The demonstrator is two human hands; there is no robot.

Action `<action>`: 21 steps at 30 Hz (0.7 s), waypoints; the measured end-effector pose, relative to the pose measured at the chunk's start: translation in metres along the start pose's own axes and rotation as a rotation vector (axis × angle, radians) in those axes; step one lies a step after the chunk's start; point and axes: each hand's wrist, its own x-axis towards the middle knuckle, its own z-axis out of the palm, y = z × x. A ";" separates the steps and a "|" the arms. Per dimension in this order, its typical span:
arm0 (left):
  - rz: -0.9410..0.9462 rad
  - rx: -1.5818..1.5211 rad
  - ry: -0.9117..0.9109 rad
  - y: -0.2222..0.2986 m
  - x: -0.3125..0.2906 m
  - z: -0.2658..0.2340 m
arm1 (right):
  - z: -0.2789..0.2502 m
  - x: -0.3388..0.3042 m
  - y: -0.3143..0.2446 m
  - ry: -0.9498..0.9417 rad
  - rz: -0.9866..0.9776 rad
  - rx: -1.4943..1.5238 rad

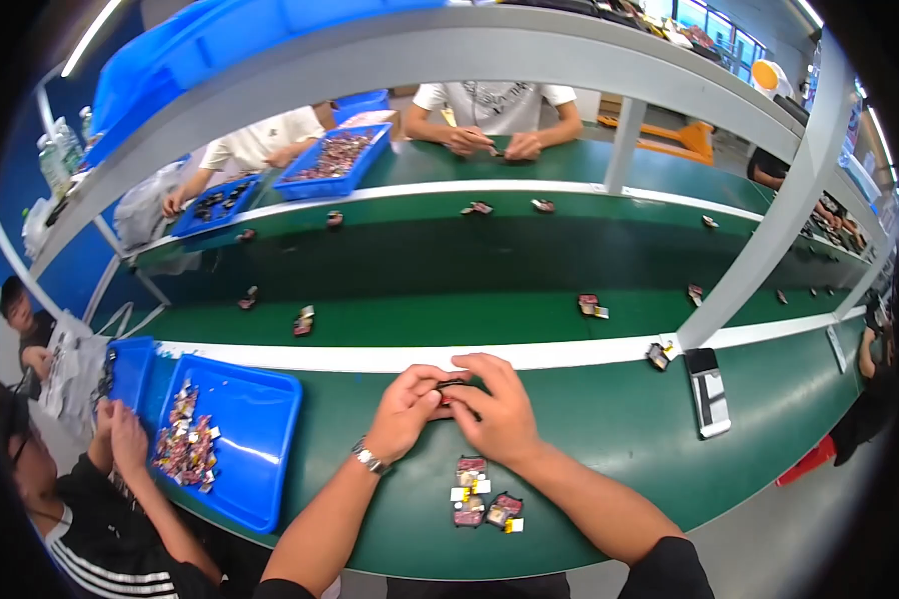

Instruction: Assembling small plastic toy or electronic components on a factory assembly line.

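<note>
My left hand [402,411], with a metal watch at its wrist, and my right hand [497,417] meet over the green work table [370,499]. Between their fingertips they pinch a small black-and-red part [449,385]. Fingers cover most of it, so its exact kind does not show. Closer to me, below the hands, lie several small electronic assemblies [469,507] with reddish boards, black frames and white-and-yellow tabs. One such assembly [505,509] sits just right of the others.
A blue tray [288,439] holding many similar parts [185,444] stands at left, beside a co-worker's hands [122,439]. A phone-like device [707,392] lies at right near a grey upright [759,250]. Beyond the white rail [559,355], a green belt [420,314] carries scattered assemblies.
</note>
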 end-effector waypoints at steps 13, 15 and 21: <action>-0.084 0.162 0.031 0.083 -0.034 -0.055 | 0.073 0.025 -0.055 0.205 0.011 0.044; -0.097 0.144 0.023 0.080 -0.030 -0.055 | 0.072 0.024 -0.052 0.206 0.013 -0.003; -0.096 0.162 0.035 0.081 -0.023 -0.057 | 0.074 0.030 -0.042 0.185 -0.012 0.027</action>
